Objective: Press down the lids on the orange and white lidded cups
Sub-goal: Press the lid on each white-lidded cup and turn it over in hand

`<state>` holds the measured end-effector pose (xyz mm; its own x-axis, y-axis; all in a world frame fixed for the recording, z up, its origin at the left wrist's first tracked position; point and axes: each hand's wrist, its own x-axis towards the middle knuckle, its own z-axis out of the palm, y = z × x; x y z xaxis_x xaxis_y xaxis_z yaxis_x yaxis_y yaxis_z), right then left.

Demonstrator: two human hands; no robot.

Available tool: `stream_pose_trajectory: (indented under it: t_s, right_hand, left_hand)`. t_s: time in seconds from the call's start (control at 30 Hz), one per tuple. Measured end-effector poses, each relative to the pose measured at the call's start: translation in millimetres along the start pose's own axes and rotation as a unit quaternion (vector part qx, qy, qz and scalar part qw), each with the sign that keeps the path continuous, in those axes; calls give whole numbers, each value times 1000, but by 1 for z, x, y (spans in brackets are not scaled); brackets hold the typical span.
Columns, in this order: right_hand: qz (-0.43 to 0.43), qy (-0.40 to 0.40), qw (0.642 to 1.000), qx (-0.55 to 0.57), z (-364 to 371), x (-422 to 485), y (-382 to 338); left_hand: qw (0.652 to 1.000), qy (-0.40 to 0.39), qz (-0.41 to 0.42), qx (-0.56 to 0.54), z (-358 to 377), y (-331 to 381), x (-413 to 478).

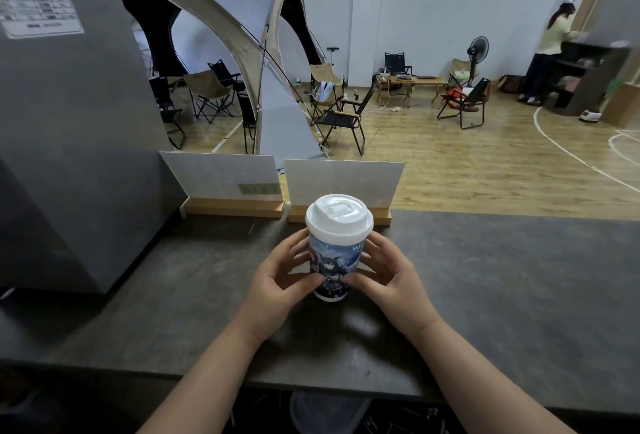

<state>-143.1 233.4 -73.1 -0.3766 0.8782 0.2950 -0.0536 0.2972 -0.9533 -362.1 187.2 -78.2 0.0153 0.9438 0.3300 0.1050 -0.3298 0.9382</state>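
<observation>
Near the table's (502, 277) far edge, the left hand (277, 271) and right hand (384, 271) curl fingers round the paper cup (334, 260), probably light and crushable, so pressing suits the stiffer lid (339, 213) rim.

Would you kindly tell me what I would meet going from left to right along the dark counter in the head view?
Grey machine housing → left hand → white-lidded cup, gripped from both sides → right hand.
</observation>
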Motion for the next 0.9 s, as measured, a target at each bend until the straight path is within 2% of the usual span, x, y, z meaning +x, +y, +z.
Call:
stream_pose_trajectory:
  t_s: [0.17,0.27,0.33,0.43,0.57,0.7,0.9]
  right_hand:
    - [-4,25,995,-94,-1,2,6]
    - [-14,36,988,-150,-1,1,7]
    - [5,11,986,-166,0,-1,5]
    - [19,-16,987,-159,2,-4,0]
    - [18,1,995,-101,-10,-15,-4]
    - [3,50,991,-122,-52,-37,-13]
    - [13,122,987,-108,-166,-87,-24]
  left_hand:
    - [998,67,-2,-4,1,-2,2]
    - [998,61,-16,21,2,-1,2]
    - [998,54,-42,10,1,2,2]
    - [996,49,-71,-13,3,9,2]
    - [993,63,-88,-43,24,21,1]
    - [995,52,-78,-30,78,34,4]
    - [993,58,-65,-78,218,46,18]
